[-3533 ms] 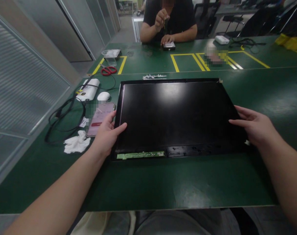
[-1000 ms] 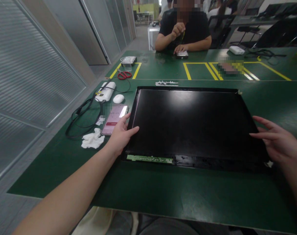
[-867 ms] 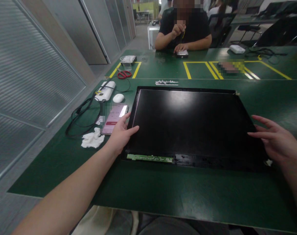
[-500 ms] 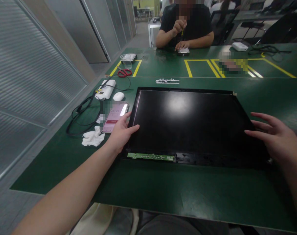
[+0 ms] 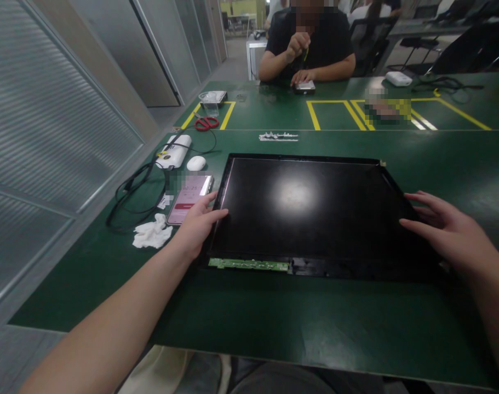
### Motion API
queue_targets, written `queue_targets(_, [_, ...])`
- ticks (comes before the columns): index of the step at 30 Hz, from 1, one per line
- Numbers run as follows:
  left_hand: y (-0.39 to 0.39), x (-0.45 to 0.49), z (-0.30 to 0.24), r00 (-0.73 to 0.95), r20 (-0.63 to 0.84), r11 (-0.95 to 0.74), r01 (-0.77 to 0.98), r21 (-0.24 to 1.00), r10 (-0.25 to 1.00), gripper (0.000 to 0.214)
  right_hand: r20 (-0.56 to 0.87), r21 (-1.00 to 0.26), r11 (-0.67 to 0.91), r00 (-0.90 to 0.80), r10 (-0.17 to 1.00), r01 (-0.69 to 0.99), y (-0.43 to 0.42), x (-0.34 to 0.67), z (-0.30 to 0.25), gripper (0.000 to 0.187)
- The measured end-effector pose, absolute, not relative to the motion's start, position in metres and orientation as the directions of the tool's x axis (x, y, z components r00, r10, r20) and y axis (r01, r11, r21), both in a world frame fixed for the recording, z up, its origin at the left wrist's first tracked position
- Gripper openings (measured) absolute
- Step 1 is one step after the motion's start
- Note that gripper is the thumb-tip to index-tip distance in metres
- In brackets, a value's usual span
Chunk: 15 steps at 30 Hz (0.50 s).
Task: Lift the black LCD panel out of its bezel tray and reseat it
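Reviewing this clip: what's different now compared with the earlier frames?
The far edge of the black panel now shows farther from the white strips; whether lowered or slid nearer the wearer, I cannot tell. The left hand and right hand stay at its side edges. The phone, scissors and crumpled tissue stay put.

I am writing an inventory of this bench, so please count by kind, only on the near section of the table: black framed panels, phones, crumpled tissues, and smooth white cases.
Black framed panel: 1
Phone: 1
Crumpled tissue: 1
Smooth white cases: 2 (boxy case, small rounded case)
Total: 5
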<state>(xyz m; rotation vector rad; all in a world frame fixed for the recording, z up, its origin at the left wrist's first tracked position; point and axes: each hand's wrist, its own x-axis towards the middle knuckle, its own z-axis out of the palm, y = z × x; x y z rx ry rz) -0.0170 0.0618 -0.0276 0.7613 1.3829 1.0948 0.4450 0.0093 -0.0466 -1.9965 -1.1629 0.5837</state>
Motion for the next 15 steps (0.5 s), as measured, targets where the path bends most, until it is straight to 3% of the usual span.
queue_targets(3, [0.061,-0.015,-0.023,-0.147,-0.393,0.372,-0.149,0.916,0.908,0.065,0.001,-0.777,-0.301,0.479,0.878,0.553,0.009,0.446,-0.047,0.071])
queue_targets(7, [0.061,-0.012,-0.017,-0.174,-0.44,0.41,-0.184,0.893,0.881,0.067,-0.042,-0.677,-0.372,0.472,0.881,0.635,0.009,0.451,-0.05,0.061])
queue_targets(15, [0.067,-0.013,-0.017,-0.102,-0.505,0.423,-0.419,0.804,0.857,0.056,0.102,-0.632,-0.188,0.321,0.942,0.751,0.01,0.456,-0.056,0.048])
